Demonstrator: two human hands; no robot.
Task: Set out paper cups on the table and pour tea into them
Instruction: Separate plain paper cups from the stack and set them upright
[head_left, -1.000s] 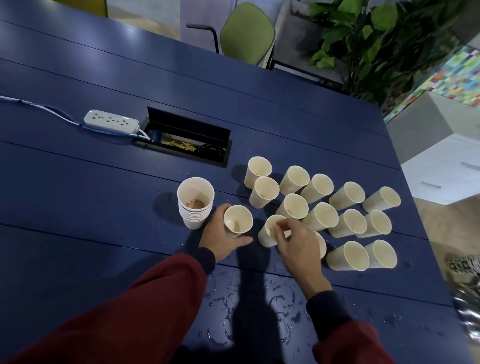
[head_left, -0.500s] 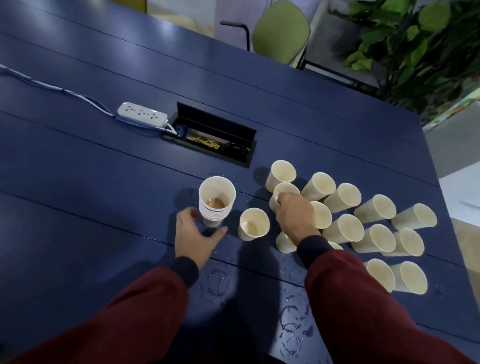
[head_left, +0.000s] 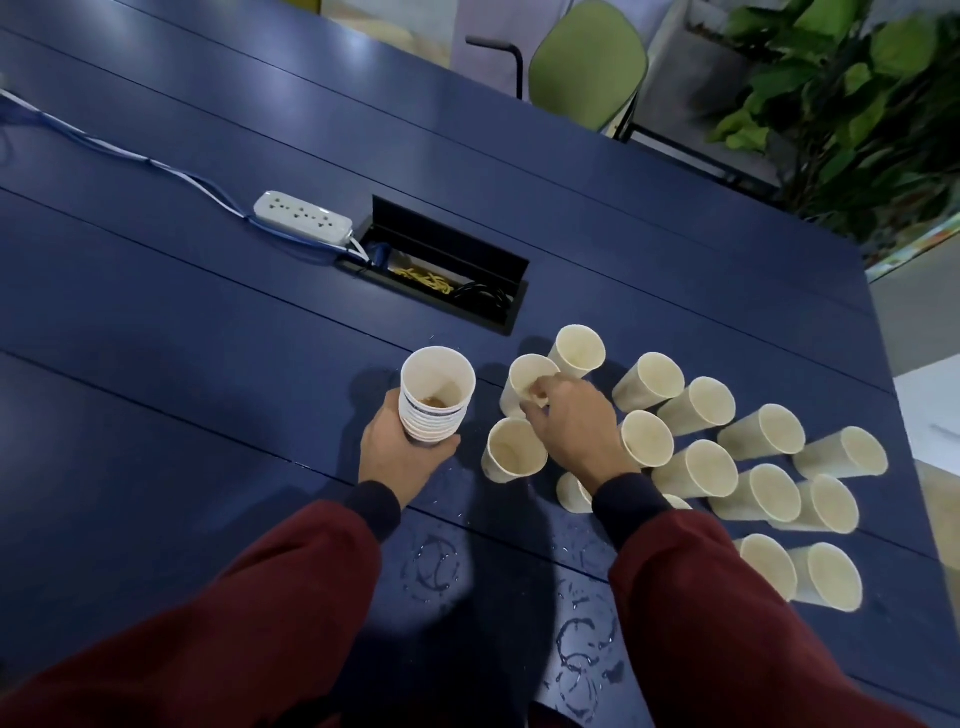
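Left hand (head_left: 402, 457) grasps the stack of paper cups (head_left: 435, 397); right hand (head_left: 574, 423) pinches a single paper cup (head_left: 524, 382) by its rim.

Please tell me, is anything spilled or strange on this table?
Yes. Wet ring marks and droplets lie on the near side of the blue table, as from wet cup bottoms. Also, the top cup of the stack of paper cups, which the left hand grips, holds brownish residue.

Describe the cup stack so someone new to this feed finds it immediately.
Start at the open cable box sunk in the blue table and come toward the camera. Left of the spread of single cups stands the cup stack, gripped by the left hand. Only it shows banded rims down its side and brown dregs inside.
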